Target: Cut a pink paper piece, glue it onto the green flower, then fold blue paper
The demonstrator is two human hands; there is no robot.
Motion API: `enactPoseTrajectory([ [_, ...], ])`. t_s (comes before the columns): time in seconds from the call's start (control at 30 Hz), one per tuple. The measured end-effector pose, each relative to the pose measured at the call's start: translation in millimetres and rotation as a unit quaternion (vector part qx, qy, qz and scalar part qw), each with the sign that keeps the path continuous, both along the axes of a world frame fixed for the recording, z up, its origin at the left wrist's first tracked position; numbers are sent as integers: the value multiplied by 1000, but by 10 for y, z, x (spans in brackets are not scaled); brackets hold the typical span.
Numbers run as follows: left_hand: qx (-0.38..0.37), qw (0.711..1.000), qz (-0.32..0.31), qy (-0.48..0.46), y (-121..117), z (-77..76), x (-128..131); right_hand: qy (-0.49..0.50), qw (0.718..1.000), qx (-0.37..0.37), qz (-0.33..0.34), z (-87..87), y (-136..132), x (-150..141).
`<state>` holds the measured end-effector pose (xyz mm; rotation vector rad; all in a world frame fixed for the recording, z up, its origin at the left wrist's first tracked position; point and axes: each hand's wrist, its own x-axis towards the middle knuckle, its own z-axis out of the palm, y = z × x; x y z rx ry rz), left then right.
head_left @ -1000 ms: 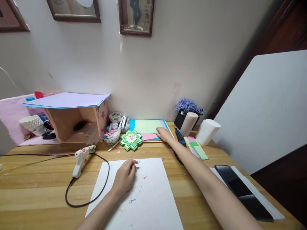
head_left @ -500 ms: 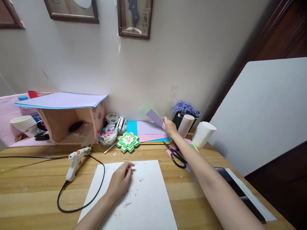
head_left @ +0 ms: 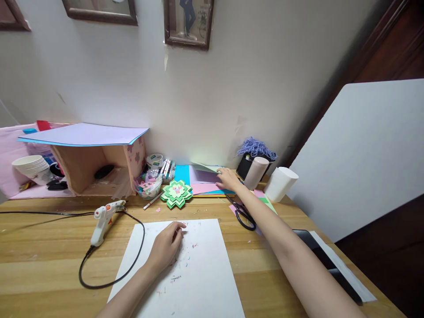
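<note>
My left hand (head_left: 167, 246) rests palm down on a white sheet (head_left: 205, 274) speckled with small paper scraps, its fingers loosely bent and holding nothing. My right arm reaches to the back of the table. There my right hand (head_left: 228, 178) lies on a stack of coloured paper (head_left: 202, 188), and its fingertips grip the edge of a pale green sheet (head_left: 202, 167) that is lifted slightly off the stack. Just left of the stack lies a green layered paper flower (head_left: 176, 193). Black scissors (head_left: 244, 215) lie under my right forearm.
A glue gun (head_left: 102, 217) with a looping black cable lies to the left. Behind it are a cardboard box (head_left: 89, 170) roofed with lilac paper, stacked cups (head_left: 29, 166), a bowl of scraps (head_left: 148, 187) and markers. Two paper rolls (head_left: 281, 183) and a phone (head_left: 319, 254) are on the right.
My right hand raised a purple sheet off the stack, then lowered it back; it now lies on the stack holding the green sheet's edge. My left hand has stayed in place.
</note>
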<state>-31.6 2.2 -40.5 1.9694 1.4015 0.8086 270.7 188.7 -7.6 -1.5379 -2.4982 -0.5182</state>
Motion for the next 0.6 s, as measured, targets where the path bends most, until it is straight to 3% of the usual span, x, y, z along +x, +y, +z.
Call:
enactPoseTrajectory([
  [0.13, 8, 1000, -2, 0, -6, 2, 0, -9, 999, -2, 33, -92, 31, -64],
  [0.3, -2, 1000, -2, 4, -5, 0, -4, 41, 999, 27, -1, -147, 85, -101],
  [0.6, -7, 1000, -8, -1, -7, 5, -4, 179, 975, 72, -109, 140, 229, 77],
])
